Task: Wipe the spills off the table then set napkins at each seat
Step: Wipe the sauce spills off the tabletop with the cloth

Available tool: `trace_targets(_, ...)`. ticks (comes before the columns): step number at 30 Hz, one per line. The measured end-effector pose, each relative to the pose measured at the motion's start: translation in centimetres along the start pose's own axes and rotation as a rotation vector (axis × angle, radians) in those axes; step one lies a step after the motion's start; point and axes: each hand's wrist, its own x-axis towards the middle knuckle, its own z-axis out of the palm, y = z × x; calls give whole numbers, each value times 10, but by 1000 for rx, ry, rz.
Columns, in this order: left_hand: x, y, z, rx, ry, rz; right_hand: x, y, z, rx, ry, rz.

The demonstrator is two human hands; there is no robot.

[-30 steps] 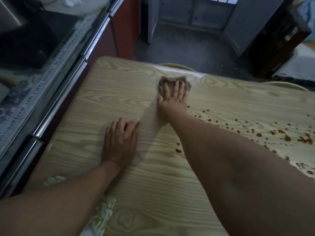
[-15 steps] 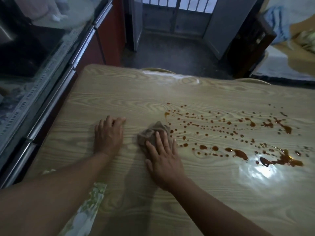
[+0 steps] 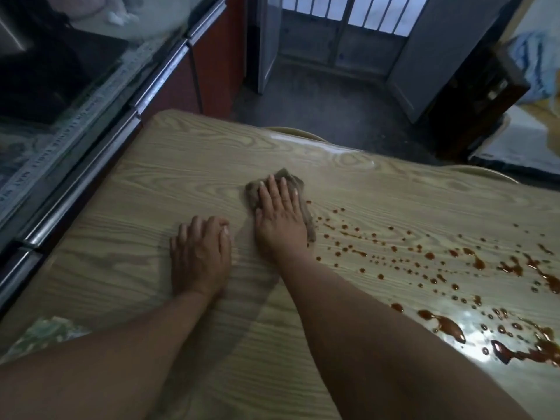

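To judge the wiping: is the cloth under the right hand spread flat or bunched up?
Bunched up: the cloth shows crumpled folds around the right hand pressing it.

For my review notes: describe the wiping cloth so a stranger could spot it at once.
Start at the wood-grain table. Toward its far side, left of the reddish-brown spills, lies the cloth. It alone is crumpled grey-brown fabric, pressed under the right hand.

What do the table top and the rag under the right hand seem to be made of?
Table top: probably wood-grain laminate or varnished wood, glossy; grain lines and bright glare show. Rag: seemingly soft cloth, matte brownish; it crumples under the right hand.
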Motion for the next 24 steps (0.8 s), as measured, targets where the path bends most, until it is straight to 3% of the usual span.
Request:
trace_targets(8,-1,1,0,3,-12,3,17,23,-2,-10,75,434)
trace_targets(12,-1,2,0,-3,-19,4,-16,13,-2,7,82,532)
trace_targets(24,-23,23,2,-21,-48,46,-181,22,-3,-21,-9,-79)
